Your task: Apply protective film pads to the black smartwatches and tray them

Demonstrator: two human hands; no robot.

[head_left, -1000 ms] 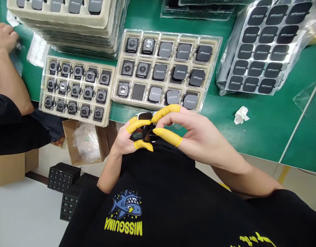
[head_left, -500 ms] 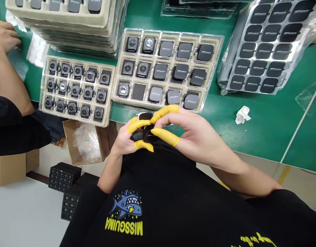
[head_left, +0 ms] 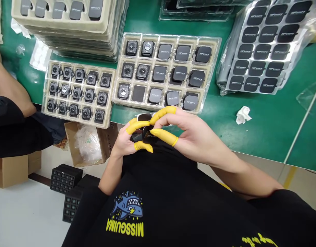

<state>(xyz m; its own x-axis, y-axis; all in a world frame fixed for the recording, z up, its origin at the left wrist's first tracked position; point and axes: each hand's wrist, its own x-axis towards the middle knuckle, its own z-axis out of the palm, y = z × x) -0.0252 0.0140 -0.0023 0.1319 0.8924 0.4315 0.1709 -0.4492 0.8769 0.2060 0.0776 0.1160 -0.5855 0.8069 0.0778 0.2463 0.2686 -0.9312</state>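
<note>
Yellow finger cots cover fingertips on both of my hands. Just off the table's front edge, my left hand (head_left: 125, 139) is closed around a dark smartwatch (head_left: 148, 134), its black face partly showing pale lettering. My right hand (head_left: 196, 137) comes in from the right, thumb and index finger bent onto the watch's edge. Whether a thin film lies under those fingertips is hidden. A dark piece with a white rim (head_left: 144, 117) shows behind my left fingers. Beyond my hands lies a blister tray (head_left: 117, 100) of smartwatches, some face down, others under black HiFuture covers; one front-row pocket has no watch.
A second watch tray (head_left: 78, 120) stands to the left, below a tall tray stack (head_left: 96, 43). Sheets of black HiFuture stickers (head_left: 255, 70) lie at right, near crumpled tissue (head_left: 242, 115). A co-worker's arm (head_left: 11, 82) is at far left. An open carton (head_left: 73, 151) sits below the table.
My hands keep the same hold on the watch. The view has shifted slightly, and the co-worker's hand at far left has moved mostly out of frame.
</note>
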